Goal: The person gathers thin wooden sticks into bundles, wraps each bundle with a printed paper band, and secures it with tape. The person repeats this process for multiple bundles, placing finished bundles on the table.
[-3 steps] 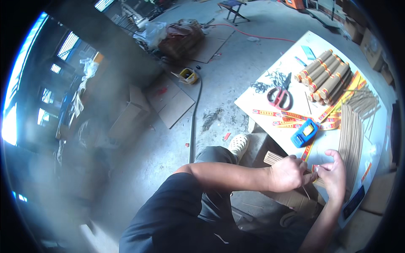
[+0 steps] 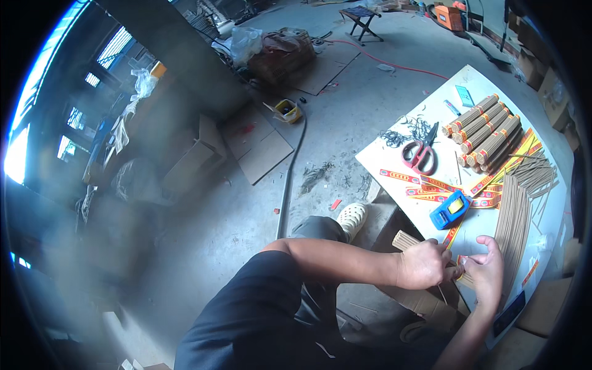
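Note:
My left hand [image 2: 425, 264] is closed around a bundle of thin brown sticks [image 2: 404, 241], which look like incense sticks. One end of the bundle juts out beyond the fist, over the table's near edge. Right beside it, my right hand [image 2: 486, 270] pinches a red-and-yellow paper band [image 2: 460, 266] against the bundle; the fingertips partly hide the band. Behind the hands, a similar paper strip [image 2: 453, 235] runs toward a blue box-shaped thing with a yellow face [image 2: 450, 211]. Loose brown sticks [image 2: 513, 216] lie in a long stack beside my right hand.
On the white table [image 2: 394, 148] are red-handled scissors [image 2: 420, 154], dark ties [image 2: 410, 131], paper strips [image 2: 401, 177] and banded stick bundles [image 2: 484, 132]. A dark phone-like slab [image 2: 509, 313] lies at the near right edge. Cardboard [image 2: 425, 302] sits below the hands; a hose [image 2: 291, 166] crosses the floor.
The whole view has shifted a little, so the table and floor things sit lower in the picture. Both hands stay at the bundle with nearly the same grip.

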